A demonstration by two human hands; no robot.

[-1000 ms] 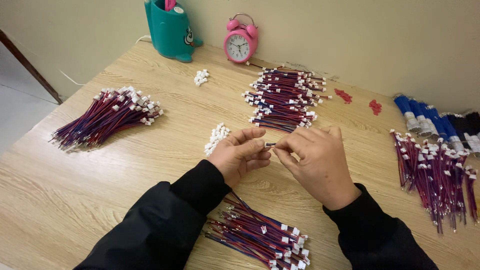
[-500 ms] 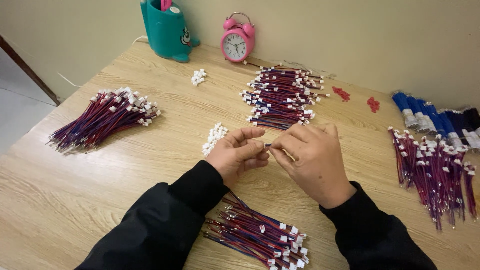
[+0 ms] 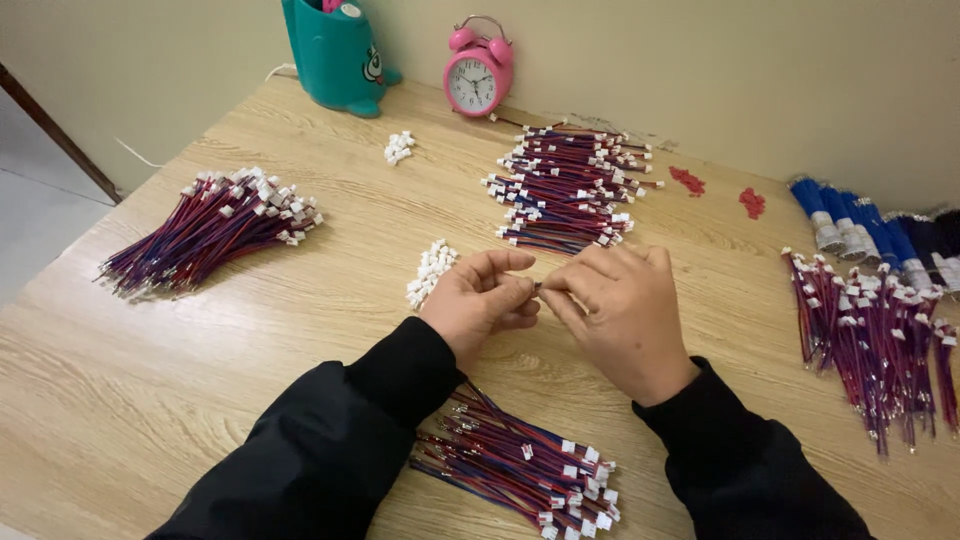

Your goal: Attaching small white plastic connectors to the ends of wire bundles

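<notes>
My left hand (image 3: 480,302) and my right hand (image 3: 625,315) meet at the fingertips over the middle of the wooden table (image 3: 150,380). Between them they pinch a small piece, mostly hidden by the fingers; it looks like a thin wire end or connector. A small heap of white connectors (image 3: 430,272) lies just left of my left hand. A bundle of red and blue wires with white connectors (image 3: 520,465) lies under my forearms at the near edge.
More wire bundles lie at the left (image 3: 205,232), far centre (image 3: 572,190) and right (image 3: 880,330). A teal holder (image 3: 335,55) and pink alarm clock (image 3: 478,68) stand by the wall. Blue spools (image 3: 860,225), red bits (image 3: 688,180) and another white heap (image 3: 398,148) lie about.
My hands stay together in the same spot; the fingers shift only slightly on the small piece.
</notes>
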